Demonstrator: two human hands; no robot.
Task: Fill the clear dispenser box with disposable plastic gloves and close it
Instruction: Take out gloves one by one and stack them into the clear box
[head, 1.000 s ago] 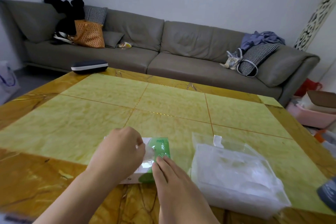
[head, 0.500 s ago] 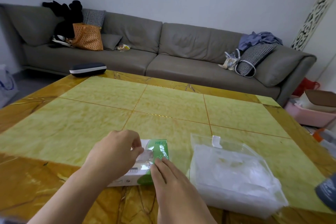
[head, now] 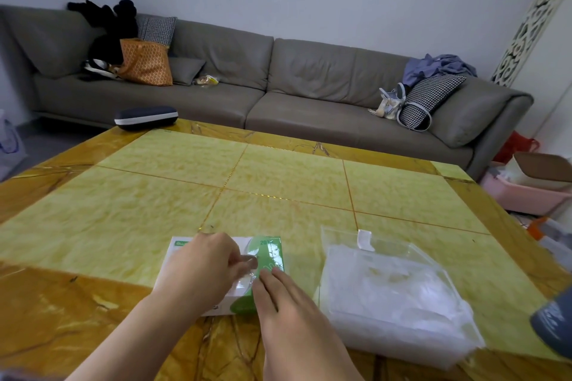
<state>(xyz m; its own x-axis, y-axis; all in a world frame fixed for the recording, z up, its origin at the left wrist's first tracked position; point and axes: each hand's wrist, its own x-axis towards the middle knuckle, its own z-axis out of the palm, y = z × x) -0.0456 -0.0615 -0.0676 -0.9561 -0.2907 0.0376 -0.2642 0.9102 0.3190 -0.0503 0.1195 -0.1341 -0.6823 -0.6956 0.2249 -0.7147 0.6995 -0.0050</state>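
Observation:
A green and white carton of gloves (head: 268, 252) lies flat on the yellow marble table (head: 278, 176), near its front edge. My left hand (head: 201, 269) rests on the carton's top, its fingertips pinched on thin clear plastic at the opening. My right hand (head: 284, 303) presses flat against the carton's right end, fingers spread. Right of the carton lies a clear plastic pack (head: 390, 294) full of white, crumpled disposable gloves, with a small white tab at its far edge. I cannot pick out a clear dispenser box apart from this pack.
A dark glasses case (head: 145, 117) sits at the table's far left corner. A grey sofa (head: 278, 86) with bags and cushions runs behind the table. A grey object (head: 554, 322) pokes in at the right edge. A pink tub (head: 523, 195) stands on the floor, right.
The carton and both hands sit a little lower and nearer in view. My left fingers have closed tighter on the clear plastic at the carton's opening. The clear pack has not moved.

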